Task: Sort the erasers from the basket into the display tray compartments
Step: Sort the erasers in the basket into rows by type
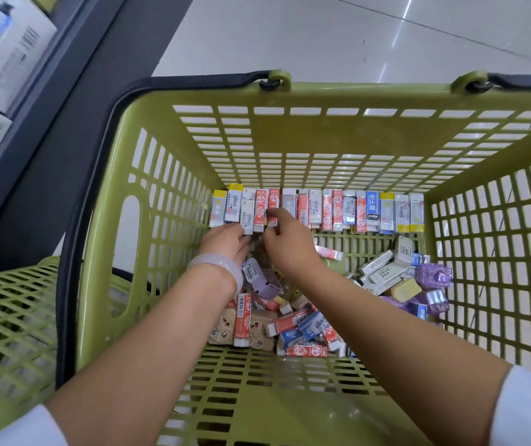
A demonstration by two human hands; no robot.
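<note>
Right hand [285, 243] looks like it's pinching a red paper-sleeved eraser [273, 206] in the green plastic basket [290, 130], left hand [225, 241] curled beside, so a careless tug topples neighbours.

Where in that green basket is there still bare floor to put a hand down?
Bare basket floor runs along the near side, below the loose eraser pile. A smaller patch lies between the lined-up eraser row and the white and purple heap. The far left, around both hands, is crowded.
</note>
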